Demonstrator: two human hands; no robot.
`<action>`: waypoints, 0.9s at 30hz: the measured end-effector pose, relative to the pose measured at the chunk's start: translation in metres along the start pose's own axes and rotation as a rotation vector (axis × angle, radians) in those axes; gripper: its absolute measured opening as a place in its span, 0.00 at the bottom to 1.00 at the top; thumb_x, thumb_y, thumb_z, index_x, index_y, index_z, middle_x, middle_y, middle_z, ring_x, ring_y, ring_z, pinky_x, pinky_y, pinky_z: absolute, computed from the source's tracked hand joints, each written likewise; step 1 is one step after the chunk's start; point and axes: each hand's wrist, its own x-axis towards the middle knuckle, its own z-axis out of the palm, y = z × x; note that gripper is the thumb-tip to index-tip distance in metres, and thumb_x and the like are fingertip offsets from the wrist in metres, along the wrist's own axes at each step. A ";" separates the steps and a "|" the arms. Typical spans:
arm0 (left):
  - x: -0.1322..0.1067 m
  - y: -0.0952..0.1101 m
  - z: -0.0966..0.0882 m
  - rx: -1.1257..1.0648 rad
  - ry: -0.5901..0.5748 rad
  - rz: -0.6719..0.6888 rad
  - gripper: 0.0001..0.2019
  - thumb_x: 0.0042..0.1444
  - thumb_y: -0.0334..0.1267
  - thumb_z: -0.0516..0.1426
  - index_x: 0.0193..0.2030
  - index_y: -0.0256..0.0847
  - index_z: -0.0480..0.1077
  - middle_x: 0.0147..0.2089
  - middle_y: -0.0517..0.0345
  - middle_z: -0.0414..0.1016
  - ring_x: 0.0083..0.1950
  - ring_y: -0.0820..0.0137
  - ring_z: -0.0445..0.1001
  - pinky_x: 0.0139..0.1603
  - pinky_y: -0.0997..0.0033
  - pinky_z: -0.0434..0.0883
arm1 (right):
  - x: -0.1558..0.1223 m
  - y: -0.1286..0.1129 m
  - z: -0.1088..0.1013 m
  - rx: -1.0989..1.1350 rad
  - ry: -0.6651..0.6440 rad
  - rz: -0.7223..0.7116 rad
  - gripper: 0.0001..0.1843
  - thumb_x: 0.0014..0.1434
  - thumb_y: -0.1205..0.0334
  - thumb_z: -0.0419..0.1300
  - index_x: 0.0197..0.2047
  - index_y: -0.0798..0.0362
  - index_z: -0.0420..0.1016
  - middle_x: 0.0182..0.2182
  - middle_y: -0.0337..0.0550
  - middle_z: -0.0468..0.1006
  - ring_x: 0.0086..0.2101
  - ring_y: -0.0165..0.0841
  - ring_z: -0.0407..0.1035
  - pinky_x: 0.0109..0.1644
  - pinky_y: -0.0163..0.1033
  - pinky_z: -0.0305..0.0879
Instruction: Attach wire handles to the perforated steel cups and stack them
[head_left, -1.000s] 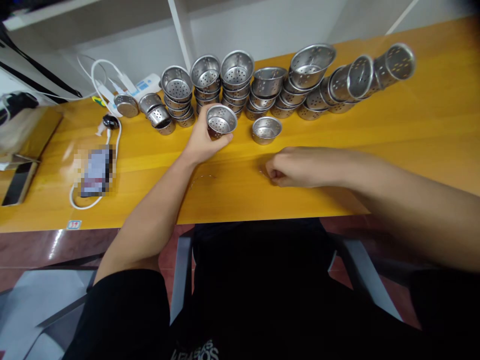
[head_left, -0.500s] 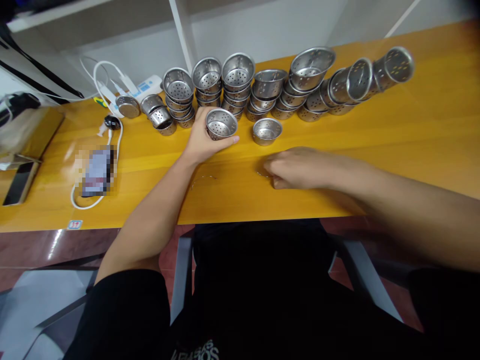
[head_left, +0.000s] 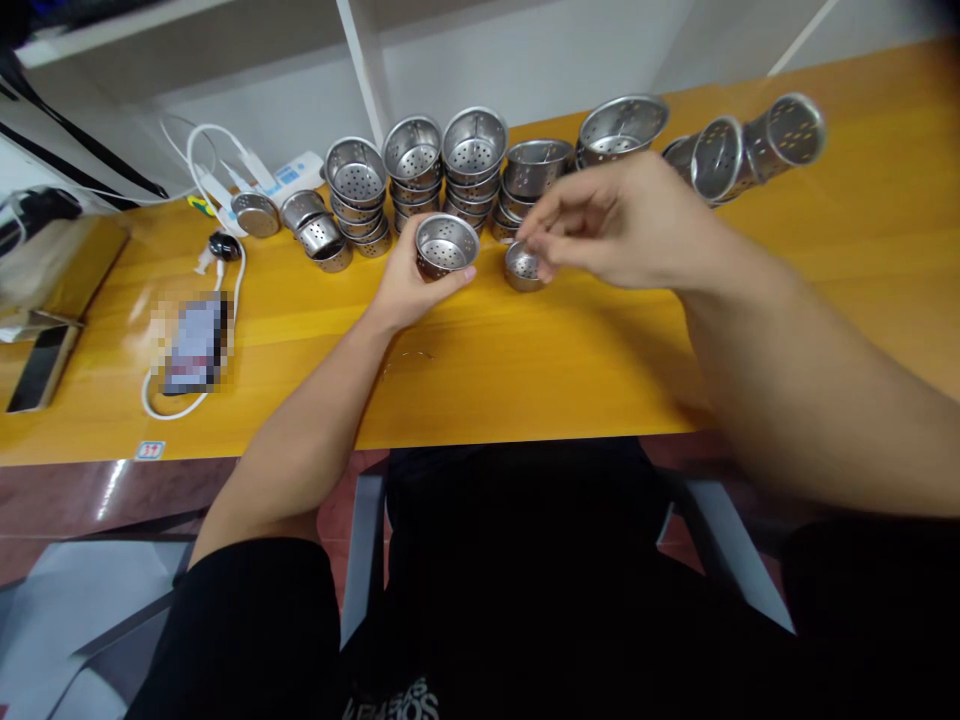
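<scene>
My left hand (head_left: 412,270) is wrapped round a perforated metal cup (head_left: 448,245), its open top facing up and the thumb along the near side. My right hand (head_left: 600,225) hovers over a single metal cup (head_left: 523,270) on the table and hides part of it. Its thumb and fingertips are pinched together; whatever they hold is too small to make out. A thin, wire-like strand (head_left: 412,356) lies on the wood beside my left forearm.
Stacks of perforated metal cups (head_left: 476,150) line the back of the yellow table (head_left: 480,400), with tilted cups (head_left: 787,135) at the right. At the left are a phone (head_left: 196,345) with a white cable, a power strip (head_left: 292,175) and a dark phone-like slab (head_left: 41,368).
My right hand has lifted from the tabletop and moved up and away from me, over the single cup. The thin strand under it is gone from that spot. My left hand has barely shifted.
</scene>
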 end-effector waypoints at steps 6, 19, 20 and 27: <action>-0.004 0.002 0.002 -0.051 -0.026 -0.015 0.54 0.65 0.86 0.74 0.82 0.55 0.66 0.75 0.44 0.84 0.76 0.46 0.89 0.82 0.37 0.88 | 0.024 0.004 0.032 0.202 0.126 0.043 0.28 0.70 0.31 0.86 0.47 0.40 0.80 0.35 0.42 0.84 0.36 0.45 0.81 0.47 0.57 0.85; 0.003 -0.008 0.017 -0.101 -0.072 0.084 0.64 0.53 0.88 0.80 0.81 0.54 0.61 0.73 0.49 0.81 0.77 0.46 0.88 0.87 0.35 0.83 | 0.056 0.081 0.079 -0.010 0.369 -0.075 0.19 0.75 0.41 0.85 0.50 0.43 0.87 0.35 0.43 0.81 0.38 0.46 0.77 0.51 0.56 0.83; 0.004 -0.011 0.017 -0.103 -0.075 0.095 0.64 0.52 0.88 0.81 0.81 0.54 0.61 0.72 0.49 0.81 0.77 0.46 0.88 0.87 0.35 0.83 | 0.057 0.084 0.080 -0.023 0.384 -0.104 0.15 0.75 0.45 0.85 0.51 0.43 0.89 0.35 0.42 0.80 0.38 0.46 0.78 0.52 0.56 0.83; 0.003 -0.014 0.020 -0.091 -0.089 0.107 0.63 0.54 0.86 0.81 0.81 0.55 0.60 0.72 0.48 0.80 0.75 0.47 0.89 0.84 0.36 0.85 | 0.054 0.085 0.081 -0.145 0.422 -0.133 0.07 0.74 0.62 0.80 0.54 0.46 0.93 0.36 0.44 0.85 0.39 0.47 0.82 0.58 0.57 0.87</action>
